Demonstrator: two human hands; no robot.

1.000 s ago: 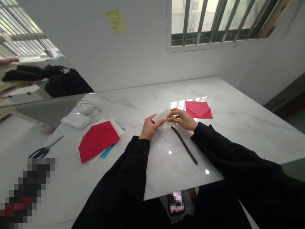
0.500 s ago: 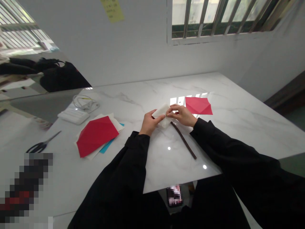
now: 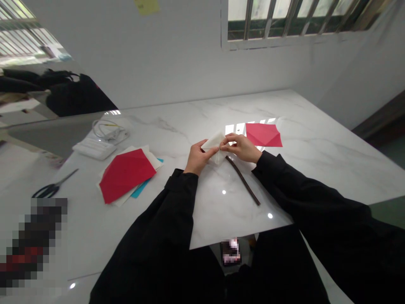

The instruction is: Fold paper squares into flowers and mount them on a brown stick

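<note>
Between my two hands is a small cream-white sheet (image 3: 216, 139), folded, perhaps paper or felt. My left hand (image 3: 196, 158) grips its left side, thumb on the near face and fingers behind. My right hand (image 3: 242, 147) pinches its right side with thumb and fingertips close to the left thumb. Just below my hands, a thin dark brown strip (image 3: 243, 180) lies slantwise on the table. A creased red sheet (image 3: 264, 135) rests flat beyond my right hand.
The marbled white table (image 3: 177, 126) holds a pile topped by a red sheet (image 3: 128, 175), with cream sheets and a blue sheet (image 3: 141, 188) beneath. Farther left are scissors (image 3: 55, 188), a white flat box (image 3: 94, 147) and a coiled white cable (image 3: 109, 131). A wall stands behind.
The whole view has shifted, so everything sits slightly higher in the picture. Both hands keep their hold on the cream-white sheet, with hardly any finger movement.
</note>
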